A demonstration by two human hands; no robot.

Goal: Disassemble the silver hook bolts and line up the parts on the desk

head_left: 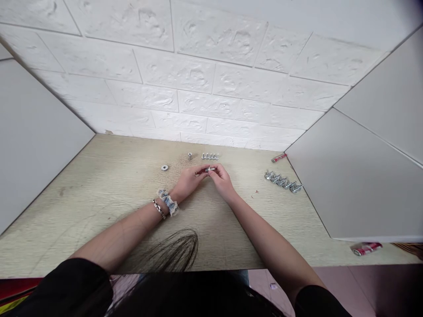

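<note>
Dark hair (178, 253) hangs nearest the camera, above black sleeves, at the near edge of the wooden tabletop (99, 198). All positions below are given relative to the small metal bolt (210, 169) held at the centre of that tabletop.

Left of the bolt, a single flat washer (164, 167) lies alone, well apart. Nearer, the left hand (188, 180), wearing a chain bracelet and a fabric scrunchie at the wrist, pinches the bolt's left end with fingertips drawn narrow. Just behind the bolt stands a small nut-like fitting (189, 156), and beside it a short row of bolts (210, 156). The right hand (222, 181) closes on the bolt's right end, fingers likewise pinched tight. Whether a nut or washer sits on the bolt cannot be told; it is too small.

Right of the bolt, well apart, a row of metal clamps (283, 182) lies near the grey side panel (357, 185), with a red marker (279, 157) behind them.

Assessed risk: the bolt is held only by fingertips just above the surface. A slip could drop it, and it might roll into the row behind, scattering it.
</note>
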